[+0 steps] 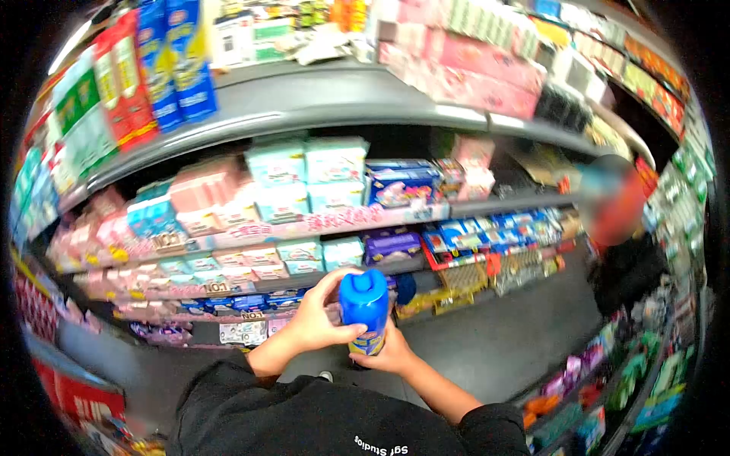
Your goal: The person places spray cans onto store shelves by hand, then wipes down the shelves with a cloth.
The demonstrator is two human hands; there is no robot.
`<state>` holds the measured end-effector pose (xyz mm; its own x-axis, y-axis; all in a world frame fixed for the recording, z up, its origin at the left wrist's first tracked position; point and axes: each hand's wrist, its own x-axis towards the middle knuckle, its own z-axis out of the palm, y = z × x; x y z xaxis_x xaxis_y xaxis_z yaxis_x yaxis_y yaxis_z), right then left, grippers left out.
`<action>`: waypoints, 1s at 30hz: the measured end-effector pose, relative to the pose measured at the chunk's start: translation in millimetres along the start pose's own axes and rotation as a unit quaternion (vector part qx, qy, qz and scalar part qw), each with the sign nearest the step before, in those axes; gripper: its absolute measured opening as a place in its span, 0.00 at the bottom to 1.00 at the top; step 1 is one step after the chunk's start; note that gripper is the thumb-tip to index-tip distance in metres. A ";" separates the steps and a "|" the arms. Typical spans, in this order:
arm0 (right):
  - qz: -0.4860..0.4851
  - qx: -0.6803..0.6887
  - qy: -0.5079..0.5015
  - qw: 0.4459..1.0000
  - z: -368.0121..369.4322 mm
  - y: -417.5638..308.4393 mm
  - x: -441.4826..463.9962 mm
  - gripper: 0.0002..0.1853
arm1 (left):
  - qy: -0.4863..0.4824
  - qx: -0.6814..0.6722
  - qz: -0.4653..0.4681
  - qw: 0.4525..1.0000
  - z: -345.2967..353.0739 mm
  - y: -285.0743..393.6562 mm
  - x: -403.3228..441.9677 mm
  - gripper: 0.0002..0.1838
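A blue bottle or can [364, 304] with a blue cap and a yellow lower label stands roughly upright in front of my chest, held between both hands. My left hand [323, 315] wraps round its upper part from the left, thumb across the front. Lower down, my right hand [388, 348] grips the base from the right. The label's print is too small to read.
Ahead, a long grey shelf [304, 114] bears pink, teal and blue packs on several levels. Tall blue and red packs [182, 61] stand at the upper left. A person in dark clothes [627, 266] is at the right, by more stocked shelves. Dark floor [487, 327] shows between.
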<state>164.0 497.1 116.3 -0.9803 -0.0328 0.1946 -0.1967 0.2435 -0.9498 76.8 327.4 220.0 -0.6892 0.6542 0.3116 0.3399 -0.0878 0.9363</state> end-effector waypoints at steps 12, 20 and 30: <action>-0.189 0.164 -0.045 0.967 -23.3 -180.9 116.1 0.41 | 0.106 0.095 0.169 0.975 -48.4 104.8 22.7 0.28; -0.341 0.116 0.011 0.933 -25.6 -284.8 234.5 0.37 | 0.120 0.115 0.280 0.945 -121.7 167.2 71.9 0.36; -0.411 0.034 0.094 0.906 -0.6 -338.0 350.5 0.27 | 0.138 0.136 0.274 0.942 -223.8 175.6 154.1 0.32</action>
<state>-113.1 403.8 505.6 -0.4833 -0.0086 0.8754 -0.8659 0.1519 -0.4765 -112.9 244.7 468.7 -0.4902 0.3439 0.8009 0.8182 -0.1352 0.5588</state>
